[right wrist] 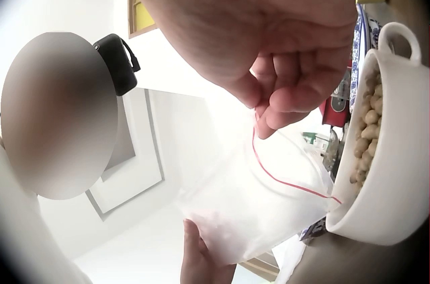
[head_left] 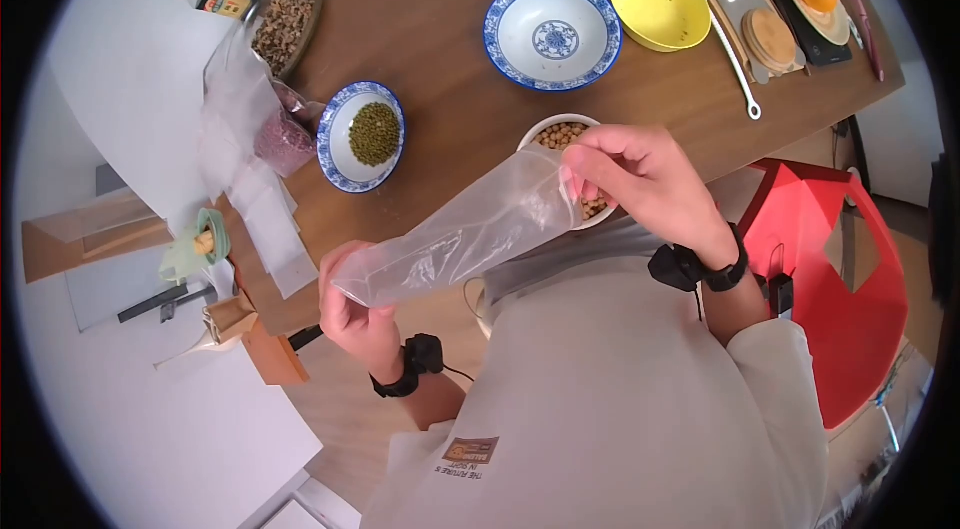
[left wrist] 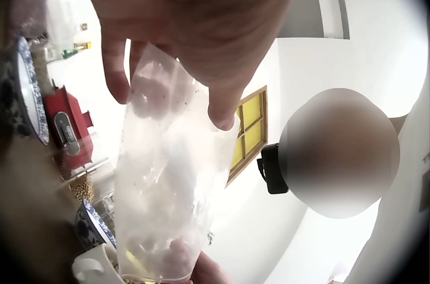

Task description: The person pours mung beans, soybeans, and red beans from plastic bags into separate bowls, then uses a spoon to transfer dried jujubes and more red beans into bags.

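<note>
Plastic bag [head_left: 460,229] stretches between the fingers of both hands: the right hand [head_left: 650,184] pinches its red-edged mouth, the left hand [head_left: 358,317] grips its other end; beneath the right fingers sits a white bowl [right wrist: 393,183] of tan beans [head_left: 560,135].

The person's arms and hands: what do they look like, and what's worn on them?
The left hand and right hand are gloveless. Each side has a black wrist strap bearing a chunky black device with a thin dark cable. The short sleeves are pale greyish.
</note>
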Demonstrator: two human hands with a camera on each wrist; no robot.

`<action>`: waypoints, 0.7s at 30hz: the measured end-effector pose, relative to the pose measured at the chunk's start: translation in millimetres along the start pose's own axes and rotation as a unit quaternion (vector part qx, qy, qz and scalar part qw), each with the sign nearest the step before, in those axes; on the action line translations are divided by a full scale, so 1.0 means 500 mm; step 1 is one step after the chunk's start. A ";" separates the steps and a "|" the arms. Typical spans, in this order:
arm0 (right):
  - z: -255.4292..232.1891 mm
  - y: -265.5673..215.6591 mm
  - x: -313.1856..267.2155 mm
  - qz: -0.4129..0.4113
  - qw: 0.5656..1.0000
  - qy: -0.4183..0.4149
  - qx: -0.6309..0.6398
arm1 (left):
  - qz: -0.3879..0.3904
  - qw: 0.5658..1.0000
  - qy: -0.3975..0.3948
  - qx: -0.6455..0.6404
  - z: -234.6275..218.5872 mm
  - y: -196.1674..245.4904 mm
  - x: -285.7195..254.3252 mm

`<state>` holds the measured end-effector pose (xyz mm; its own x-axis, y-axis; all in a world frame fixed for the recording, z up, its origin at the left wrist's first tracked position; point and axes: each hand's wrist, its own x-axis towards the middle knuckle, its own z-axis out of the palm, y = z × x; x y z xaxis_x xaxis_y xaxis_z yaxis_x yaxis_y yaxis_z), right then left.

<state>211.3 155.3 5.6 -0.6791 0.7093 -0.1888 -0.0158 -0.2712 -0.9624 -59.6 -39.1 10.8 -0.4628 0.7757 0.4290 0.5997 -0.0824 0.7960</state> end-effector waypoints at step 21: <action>0.032 -0.024 0.048 -0.149 0.983 0.104 0.012 | -0.084 0.975 0.117 -0.168 0.058 -0.021 0.017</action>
<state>183.6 165.1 15.9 -0.4763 0.8770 0.0631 -0.2108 -0.0442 -0.9765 -50.8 -13.4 -6.3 -0.6963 0.6350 0.3346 0.2734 -0.1964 0.9416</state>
